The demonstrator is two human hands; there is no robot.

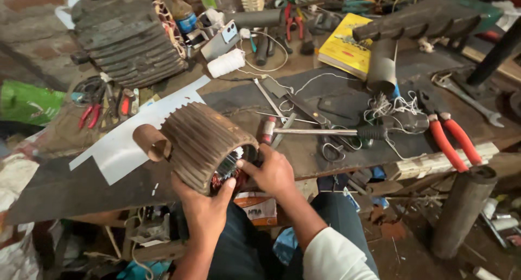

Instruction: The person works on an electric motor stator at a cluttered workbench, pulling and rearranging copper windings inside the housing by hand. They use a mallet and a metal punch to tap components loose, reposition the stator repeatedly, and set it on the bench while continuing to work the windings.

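Cluttered with tools, the dark desk (336, 95) fills the upper half of the frame, with a brick wall showing at the upper left. At centre, low in the frame, a ribbed rust-brown motor stator (203, 144) rests at the desk's near edge, its open end facing the person. The left hand (203, 206) cups the stator's lower rim from below, fingers curled around the housing and thumb up against the opening. The right hand (271, 174) sits at the opening's right side, fingers bent and reaching into the bore where copper windings (223, 178) show; whether it pinches a wire there is hard to tell. Just left of the stator lies a white sheet with a toothed edge (141, 130). Right of centre are a long screwdriver (325, 131) and red-handled pliers (453, 141). A yellow book (344, 46) and a larger finned motor body (127, 41) lie toward the top.
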